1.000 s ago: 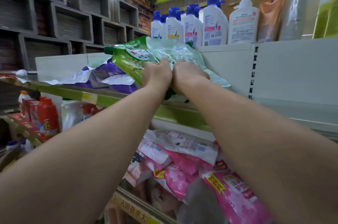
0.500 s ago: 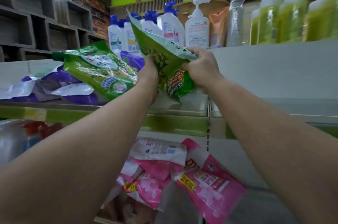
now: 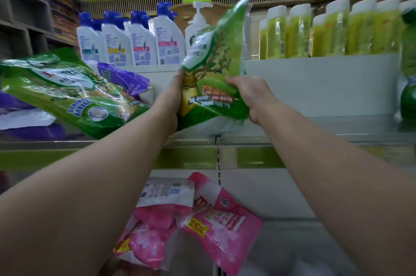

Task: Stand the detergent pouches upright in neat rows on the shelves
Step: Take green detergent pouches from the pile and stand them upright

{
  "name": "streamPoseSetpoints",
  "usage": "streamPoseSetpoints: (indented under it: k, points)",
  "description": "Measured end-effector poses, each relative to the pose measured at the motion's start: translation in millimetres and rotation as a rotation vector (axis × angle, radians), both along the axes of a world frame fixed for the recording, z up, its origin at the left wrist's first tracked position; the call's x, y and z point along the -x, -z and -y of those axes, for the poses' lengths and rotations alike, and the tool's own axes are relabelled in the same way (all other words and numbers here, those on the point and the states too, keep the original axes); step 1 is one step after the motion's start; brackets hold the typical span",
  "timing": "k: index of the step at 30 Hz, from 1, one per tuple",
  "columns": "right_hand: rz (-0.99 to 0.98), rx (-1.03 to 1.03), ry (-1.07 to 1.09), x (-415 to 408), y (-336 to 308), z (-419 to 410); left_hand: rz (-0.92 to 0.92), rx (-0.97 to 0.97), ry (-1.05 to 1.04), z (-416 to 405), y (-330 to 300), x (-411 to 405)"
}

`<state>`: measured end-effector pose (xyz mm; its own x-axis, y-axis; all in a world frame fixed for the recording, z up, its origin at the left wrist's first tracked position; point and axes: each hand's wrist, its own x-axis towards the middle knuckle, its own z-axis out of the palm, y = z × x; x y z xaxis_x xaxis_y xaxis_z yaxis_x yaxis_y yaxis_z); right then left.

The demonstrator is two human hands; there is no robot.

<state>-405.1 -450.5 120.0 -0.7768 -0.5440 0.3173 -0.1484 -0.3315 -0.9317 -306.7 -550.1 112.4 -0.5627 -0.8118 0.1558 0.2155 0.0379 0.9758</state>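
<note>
Gripping one green pouch (image 3: pixel 213 68) nearly upright above the shelf (image 3: pixel 315 127), both hands (image 3: pixel 245 93) clamp its sides; other pouches (image 3: pixel 65 93) lie toppled, unsorted.

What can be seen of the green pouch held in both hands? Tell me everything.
The green pouch is a glossy, soft plastic refill bag printed with a tree, a white label panel near the top and red and yellow banners lower down. It stands nearly upright, top leaning right, its base low over the grey shelf. The left hand grips its left edge, the right hand its lower right side.
</note>
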Motion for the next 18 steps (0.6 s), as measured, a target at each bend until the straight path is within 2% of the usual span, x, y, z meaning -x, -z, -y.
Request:
streamPoseSetpoints:
  k: [5, 8, 11, 14, 18]
  points:
    - [-0.130, -0.250, 0.242, 3.5, 1.3, -7.2, -0.039, -0.010, -0.055, -5.0, -3.9, 20.1]
    - [-0.170, -0.307, 0.321, -1.3, 1.9, -7.5, -0.069, 0.009, -0.093, -15.9, -1.6, 23.8]
    - [-0.170, -0.248, 0.388, -1.5, 5.7, -11.7, -0.102, 0.057, -0.101, -30.8, -3.4, 18.5]
    - [-0.190, -0.139, 0.378, 1.0, 9.2, -21.9, -0.110, 0.018, -0.036, -32.5, -5.9, 19.8]
    - [-0.140, 0.010, 0.334, 19.0, 11.9, -40.0, -0.010, 0.006, 0.092, -39.2, -6.2, 22.1]
